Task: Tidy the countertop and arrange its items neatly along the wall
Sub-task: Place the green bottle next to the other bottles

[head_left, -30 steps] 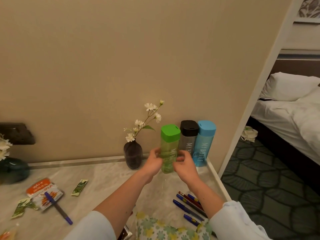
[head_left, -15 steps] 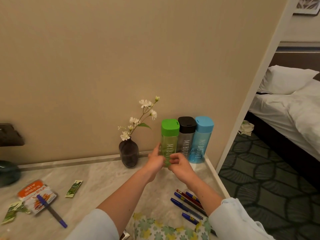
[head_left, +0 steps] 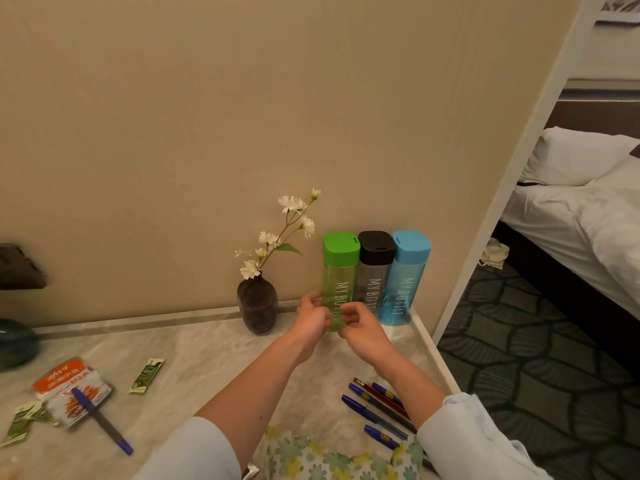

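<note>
Head view: green bottle (head_left: 337,282) stands on the bench (head_left: 207,348) by the wall (head_left: 207,133), touching the black bottle (head_left: 375,268). Left hand (head_left: 313,318) grips its lower part; right hand (head_left: 363,329) seems to pinch it near the base too.

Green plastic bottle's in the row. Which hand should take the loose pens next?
Right, probably: the blue and red plastic pens lie alongside the right hand's forearm, while the left hand is farther from them.
</note>
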Action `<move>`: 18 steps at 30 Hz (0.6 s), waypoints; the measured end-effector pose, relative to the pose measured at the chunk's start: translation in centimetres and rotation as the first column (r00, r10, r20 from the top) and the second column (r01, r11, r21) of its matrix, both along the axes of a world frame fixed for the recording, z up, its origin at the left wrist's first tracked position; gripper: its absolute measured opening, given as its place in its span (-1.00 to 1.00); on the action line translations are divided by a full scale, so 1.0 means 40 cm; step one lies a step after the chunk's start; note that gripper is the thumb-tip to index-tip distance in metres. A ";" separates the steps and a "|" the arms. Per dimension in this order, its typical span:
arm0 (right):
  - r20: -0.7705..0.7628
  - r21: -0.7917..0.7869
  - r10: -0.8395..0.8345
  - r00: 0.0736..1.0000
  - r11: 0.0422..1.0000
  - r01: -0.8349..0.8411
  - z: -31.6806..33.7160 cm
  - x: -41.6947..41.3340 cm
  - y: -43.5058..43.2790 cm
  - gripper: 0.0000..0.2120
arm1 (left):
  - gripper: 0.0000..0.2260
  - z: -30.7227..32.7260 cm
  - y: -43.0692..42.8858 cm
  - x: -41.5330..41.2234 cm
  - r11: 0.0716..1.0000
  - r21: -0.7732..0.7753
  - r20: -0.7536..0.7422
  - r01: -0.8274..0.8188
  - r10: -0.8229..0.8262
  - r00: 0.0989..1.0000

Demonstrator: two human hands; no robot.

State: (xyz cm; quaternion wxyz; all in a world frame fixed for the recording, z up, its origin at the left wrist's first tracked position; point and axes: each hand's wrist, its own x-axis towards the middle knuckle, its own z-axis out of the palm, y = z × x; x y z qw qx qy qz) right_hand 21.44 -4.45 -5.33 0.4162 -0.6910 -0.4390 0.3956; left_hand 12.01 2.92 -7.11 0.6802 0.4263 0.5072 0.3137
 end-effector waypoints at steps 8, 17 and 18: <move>0.056 -0.048 0.010 0.998 0.999 -0.008 0.008 -0.002 -0.006 -0.61 | -0.42 0.008 -0.011 -0.017 0.999 0.038 -0.025 0.010 -0.009 1.000; 0.044 -0.069 0.043 0.998 0.997 -0.040 0.033 -0.055 -0.010 -0.67 | -0.64 0.040 -0.054 -0.121 0.993 0.097 -0.109 -0.070 0.081 0.991; 0.042 -0.067 0.058 0.997 0.996 -0.055 0.037 -0.071 -0.005 -0.67 | -0.70 0.042 -0.060 -0.142 0.990 0.113 -0.120 -0.081 0.095 0.988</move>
